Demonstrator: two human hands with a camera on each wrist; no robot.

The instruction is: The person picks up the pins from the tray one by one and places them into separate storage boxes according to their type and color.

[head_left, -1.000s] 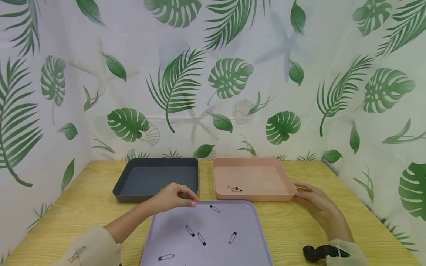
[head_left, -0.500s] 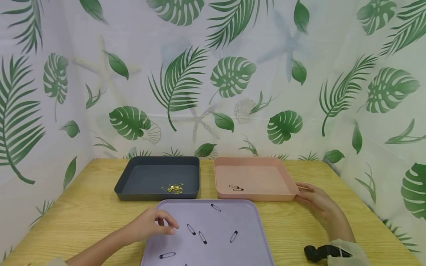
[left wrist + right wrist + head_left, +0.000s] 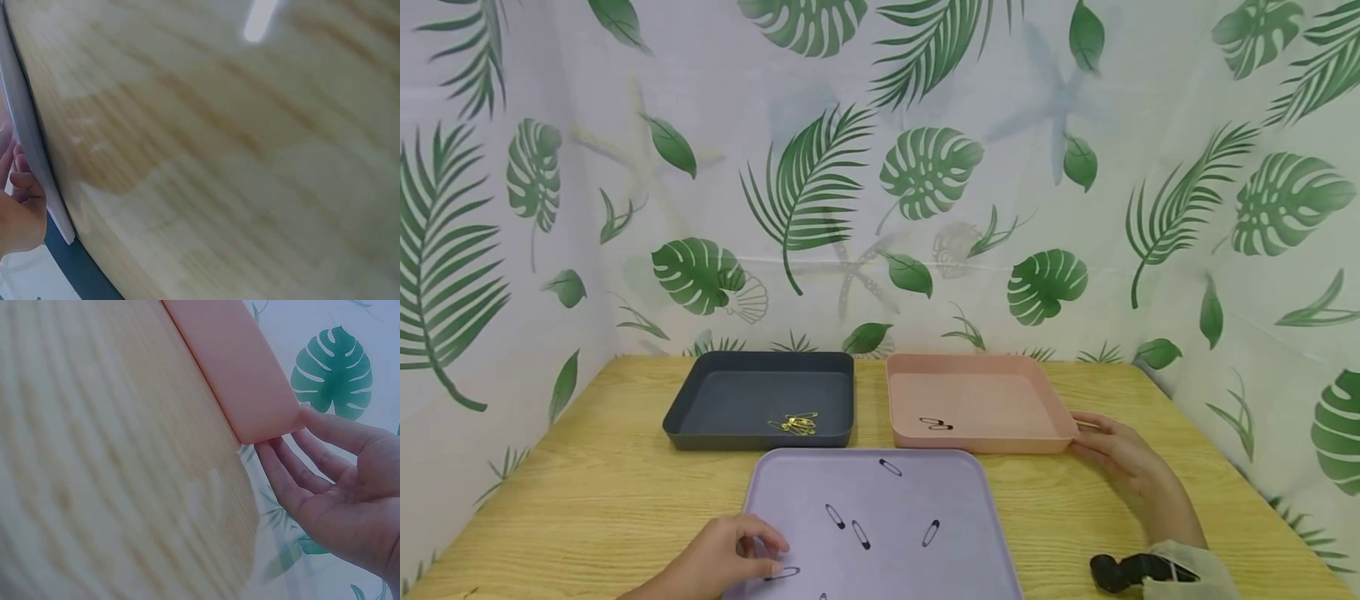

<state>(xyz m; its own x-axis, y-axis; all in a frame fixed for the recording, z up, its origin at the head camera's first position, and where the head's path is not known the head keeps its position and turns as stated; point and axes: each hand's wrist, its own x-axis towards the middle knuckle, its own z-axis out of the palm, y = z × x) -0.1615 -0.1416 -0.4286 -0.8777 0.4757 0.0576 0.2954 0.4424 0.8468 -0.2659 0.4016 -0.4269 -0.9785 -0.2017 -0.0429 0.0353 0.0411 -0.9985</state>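
My left hand (image 3: 726, 552) is over the near left part of the lilac tray (image 3: 940, 492). Its thumb tip meets one end of a black safety pin (image 3: 786, 572), and the index finger curves above with a gap between them. Several more black safety pins lie spread on that tray, one (image 3: 931, 533) towards its right side. At the right end of the pink tray (image 3: 985, 392), my right hand (image 3: 1131, 458) touches the outer wall. The right wrist view shows its fairly straight fingers (image 3: 284, 478) and thumb against the pink tray's corner (image 3: 269, 406).
A dark grey tray (image 3: 722, 400) at the back left holds a small heap of gold safety pins (image 3: 799, 424). Two black safety pins (image 3: 934, 423) lie in the pink tray. All trays stand on a wood-grain table (image 3: 587, 492) before a leaf-print cloth (image 3: 842, 192).
My left hand has drawn back from the front of the dark grey tray to the near left of the lilac tray, uncovering the gold safety pins. The right hand stays at the pink tray.
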